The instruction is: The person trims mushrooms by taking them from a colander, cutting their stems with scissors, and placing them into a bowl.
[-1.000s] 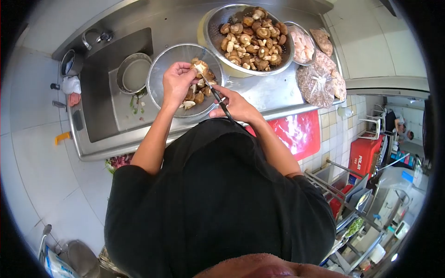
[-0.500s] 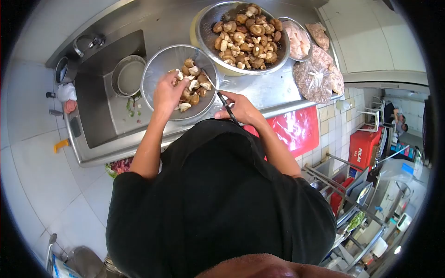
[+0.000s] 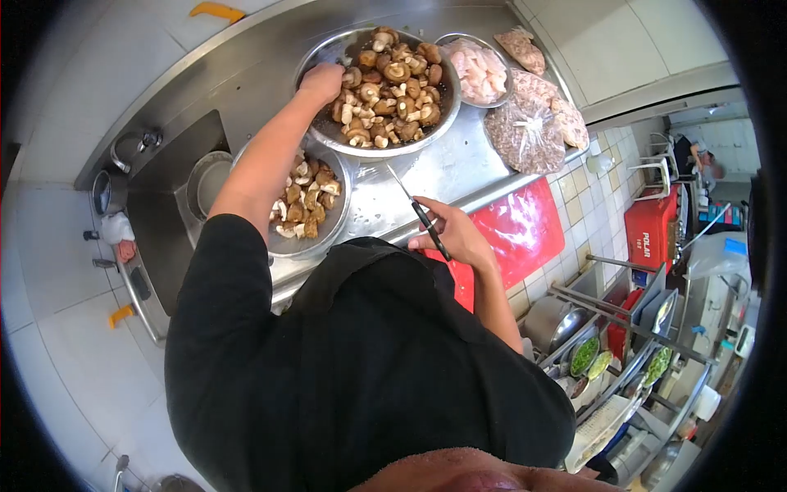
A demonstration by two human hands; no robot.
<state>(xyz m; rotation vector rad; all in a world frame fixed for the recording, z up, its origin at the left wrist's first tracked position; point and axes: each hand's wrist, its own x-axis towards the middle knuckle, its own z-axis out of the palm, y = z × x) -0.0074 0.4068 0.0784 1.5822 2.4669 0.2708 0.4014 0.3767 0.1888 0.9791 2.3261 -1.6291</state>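
Observation:
My left hand [image 3: 322, 82] reaches over the left rim of a steel colander [image 3: 369, 150] heaped with whole brown mushrooms [image 3: 399, 72]. Its fingers are curled down against the mushrooms at that side, and their tips are hidden. In my right hand [image 3: 461, 238] is a small knife [image 3: 429, 221] gripped by its black handle, the thin blade pointing up and left above the steel counter. Cut mushroom pieces [image 3: 310, 205] lie in a steel bowl [image 3: 343, 215] below the colander, partly covered by my left forearm.
A sink [image 3: 184, 238] holding a round pot [image 3: 205, 184] is at the left. Right of the colander stand a bowl of pale meat strips [image 3: 477, 70] and plastic bags of minced-looking food [image 3: 529, 135]. A red plastic sheet [image 3: 520, 230] hangs at the counter's front edge. A shelf rack stands lower right.
My left hand has left the bowl of cut pieces and moved up and right to the colander. The right hand still holds the knife, now away from the bowl. The whole view has shifted.

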